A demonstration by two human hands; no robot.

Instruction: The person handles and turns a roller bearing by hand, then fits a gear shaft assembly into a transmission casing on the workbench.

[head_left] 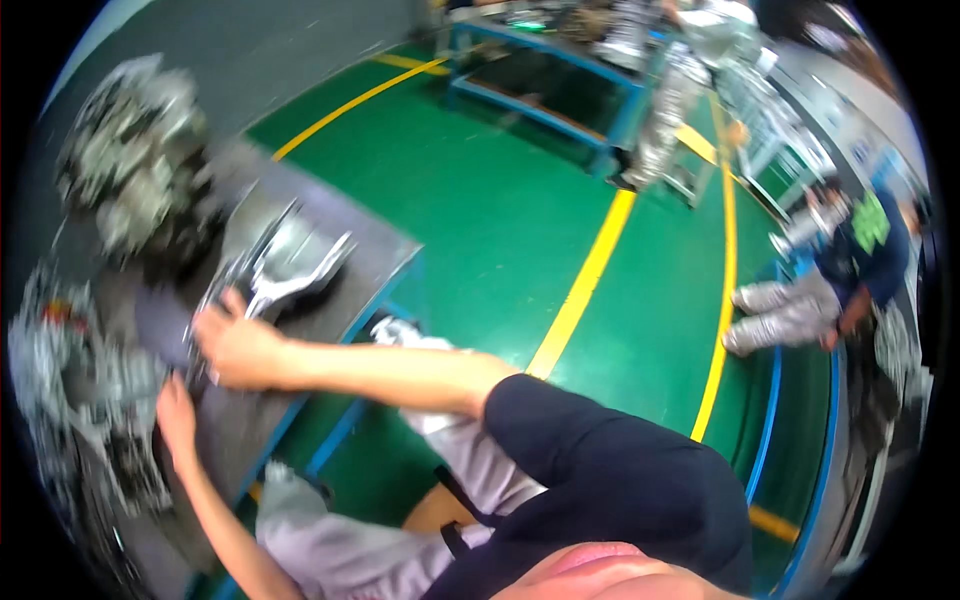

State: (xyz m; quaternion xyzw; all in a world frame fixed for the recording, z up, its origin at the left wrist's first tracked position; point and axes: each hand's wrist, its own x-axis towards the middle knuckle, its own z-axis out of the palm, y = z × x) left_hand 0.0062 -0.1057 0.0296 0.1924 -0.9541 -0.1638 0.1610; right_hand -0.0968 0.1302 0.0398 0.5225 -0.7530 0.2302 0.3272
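Silver housing (300, 255): bright bare metal, hollow-looking, with prong-like edges; finer detail is blurred
Pose: lying on the tabletop (372, 238), prongs pointing away from the right hand (240, 345) — the opposite end lies at that hand's fingers
Grey casting (130, 440): ribbed, irregular metal, just beside the left hand (177, 420) — whether they touch is unclear

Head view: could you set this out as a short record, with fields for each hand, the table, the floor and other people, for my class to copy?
Left hand: beside a grey openwork metal housing; contact unclear
Right hand: at a silver forked metal casting; grip blurred
Table: dark grey top, blue frame; also bears a bulky grey metal assembly
Floor: green surface, yellow lines
Other people: two, upper right and right
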